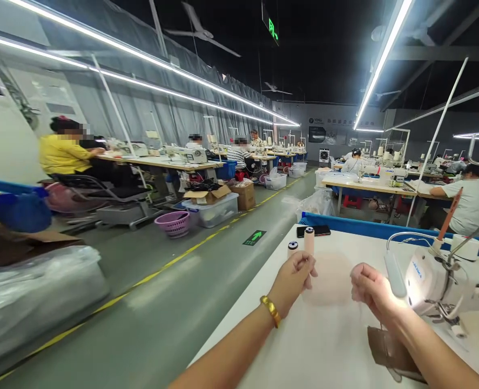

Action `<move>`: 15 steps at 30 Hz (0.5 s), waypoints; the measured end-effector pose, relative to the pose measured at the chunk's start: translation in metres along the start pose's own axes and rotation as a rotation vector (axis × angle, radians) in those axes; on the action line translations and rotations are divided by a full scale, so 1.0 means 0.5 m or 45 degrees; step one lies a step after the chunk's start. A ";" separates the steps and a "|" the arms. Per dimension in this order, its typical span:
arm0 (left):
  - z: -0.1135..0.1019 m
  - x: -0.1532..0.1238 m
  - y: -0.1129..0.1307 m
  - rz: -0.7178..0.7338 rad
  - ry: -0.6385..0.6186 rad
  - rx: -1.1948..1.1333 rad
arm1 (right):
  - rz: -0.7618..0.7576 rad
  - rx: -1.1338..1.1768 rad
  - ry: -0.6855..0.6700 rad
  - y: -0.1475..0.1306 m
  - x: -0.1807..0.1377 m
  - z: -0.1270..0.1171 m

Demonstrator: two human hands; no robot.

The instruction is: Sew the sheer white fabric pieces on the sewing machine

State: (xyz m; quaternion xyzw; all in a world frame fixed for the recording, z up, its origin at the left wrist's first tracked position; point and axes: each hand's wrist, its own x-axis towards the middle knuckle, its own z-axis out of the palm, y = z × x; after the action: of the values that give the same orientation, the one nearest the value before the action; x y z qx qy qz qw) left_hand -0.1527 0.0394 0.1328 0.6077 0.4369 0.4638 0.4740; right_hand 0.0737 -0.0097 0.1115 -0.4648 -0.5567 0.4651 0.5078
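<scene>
Holding the sheer pale fabric piece (329, 281), your left hand (294, 276) pinches its nine o'clock edge, your right hand (369, 289) its three o'clock edge.

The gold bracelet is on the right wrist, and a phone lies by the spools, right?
Not quite. The head view shows the bracelet on the left wrist, just behind the left hand. The phone does lie by the spools on the table.
</scene>
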 end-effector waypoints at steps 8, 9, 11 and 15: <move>0.006 0.067 -0.029 0.190 0.236 0.659 | -0.056 -0.354 0.175 0.037 0.185 0.007; 0.003 0.061 -0.030 0.252 0.260 0.729 | -0.054 -0.397 0.157 0.041 0.199 0.005; -0.003 0.050 -0.033 0.479 0.286 0.953 | -0.051 -0.469 0.118 0.049 0.224 0.002; -0.005 0.068 -0.043 1.011 -0.032 1.453 | -0.079 -0.577 0.109 0.061 0.266 0.009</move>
State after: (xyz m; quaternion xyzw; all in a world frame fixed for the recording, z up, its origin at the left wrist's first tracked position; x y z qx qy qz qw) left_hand -0.1505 0.0765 0.1173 0.8810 0.3516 0.2928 -0.1203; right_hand 0.0637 0.1258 0.0987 -0.5689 -0.6390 0.2923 0.4275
